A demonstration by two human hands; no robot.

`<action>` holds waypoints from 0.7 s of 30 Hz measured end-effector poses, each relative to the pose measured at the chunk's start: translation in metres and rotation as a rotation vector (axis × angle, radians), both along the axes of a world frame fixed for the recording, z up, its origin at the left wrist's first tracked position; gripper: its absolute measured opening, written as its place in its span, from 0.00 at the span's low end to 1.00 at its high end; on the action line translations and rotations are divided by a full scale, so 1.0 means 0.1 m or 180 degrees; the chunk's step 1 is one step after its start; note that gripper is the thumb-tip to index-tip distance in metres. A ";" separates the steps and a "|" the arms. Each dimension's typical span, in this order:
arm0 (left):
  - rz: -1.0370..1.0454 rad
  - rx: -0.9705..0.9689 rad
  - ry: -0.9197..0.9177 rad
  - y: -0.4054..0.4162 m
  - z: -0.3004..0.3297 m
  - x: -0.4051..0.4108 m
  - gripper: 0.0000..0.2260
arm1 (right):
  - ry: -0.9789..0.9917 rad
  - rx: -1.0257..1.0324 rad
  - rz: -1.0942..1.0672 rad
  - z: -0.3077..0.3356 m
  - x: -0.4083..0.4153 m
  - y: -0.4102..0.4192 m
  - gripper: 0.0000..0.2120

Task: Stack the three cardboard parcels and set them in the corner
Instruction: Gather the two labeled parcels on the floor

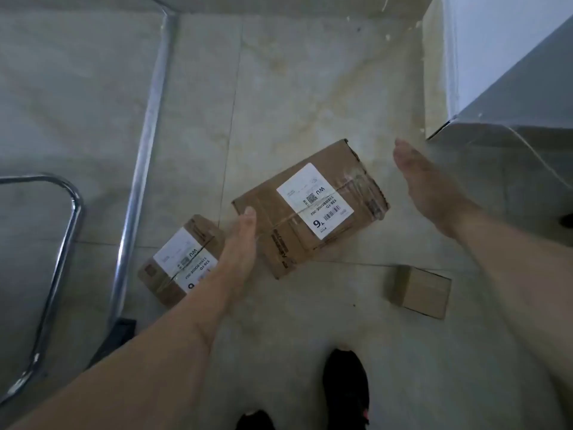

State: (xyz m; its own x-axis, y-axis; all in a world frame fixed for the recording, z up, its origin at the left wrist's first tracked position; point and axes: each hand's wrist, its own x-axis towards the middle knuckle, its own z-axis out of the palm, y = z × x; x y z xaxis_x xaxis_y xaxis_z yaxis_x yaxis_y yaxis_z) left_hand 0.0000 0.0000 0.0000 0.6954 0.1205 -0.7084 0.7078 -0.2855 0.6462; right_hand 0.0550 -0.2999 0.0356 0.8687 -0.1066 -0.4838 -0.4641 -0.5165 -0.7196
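Note:
Three cardboard parcels lie apart on the tiled floor. The large parcel, taped and bearing a white label, is in the middle. A medium parcel with a similar label lies to its lower left, partly behind my left forearm. A small plain parcel sits to the lower right. My left hand is flat and open against the large parcel's left edge. Held open with fingers straight, my right hand hovers just off the parcel's right side, touching nothing.
A chrome tube frame runs down the left, with a curved chrome bar further left. A white cabinet or wall block stands at the upper right. My black shoes are at the bottom.

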 end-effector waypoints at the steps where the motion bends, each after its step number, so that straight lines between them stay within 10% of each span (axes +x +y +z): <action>1: -0.0048 0.0014 0.0052 -0.03 -0.07 -0.02 0.32 | -0.0008 -0.0050 0.0050 -0.10 -0.01 0.01 0.33; 7: 0.0097 -0.0052 0.0659 -0.10 -0.57 -0.23 0.43 | 0.0289 -0.0196 0.0161 -0.61 -0.08 0.02 0.31; 21: 0.0480 -0.0740 0.0753 -0.08 -0.71 -0.20 0.34 | 0.0352 0.0222 0.0062 -0.98 -0.42 0.01 0.27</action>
